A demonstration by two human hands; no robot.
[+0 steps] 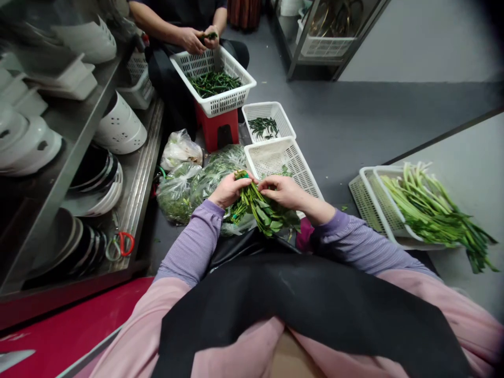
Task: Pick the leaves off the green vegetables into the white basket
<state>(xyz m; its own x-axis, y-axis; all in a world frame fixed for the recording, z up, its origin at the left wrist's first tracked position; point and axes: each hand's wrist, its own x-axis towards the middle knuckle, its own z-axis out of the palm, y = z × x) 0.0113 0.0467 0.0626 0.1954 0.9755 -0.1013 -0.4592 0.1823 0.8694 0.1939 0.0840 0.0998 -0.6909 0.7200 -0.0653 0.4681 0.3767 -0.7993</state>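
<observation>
Held over the lap: bunch of leafy greens [262,210], stem ends toward the white slotted basket [293,157], leaves toward the black apron [307,304]. Clamped at the stem end by the left hand [228,190], fingers curled shut. Pinched just beside by the right hand [284,191], fingertips closed on the stems. Partly hidden behind the left wrist: bagged greens [181,189]. Cut off at the top edge above the forearms: co-worker's hands [199,39], closed on a sprig too small to identify.

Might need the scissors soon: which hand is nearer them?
Left. The left hand holds the greens, up and right of the scissors on the shelf; the right hand holds them too, farther right.
</observation>
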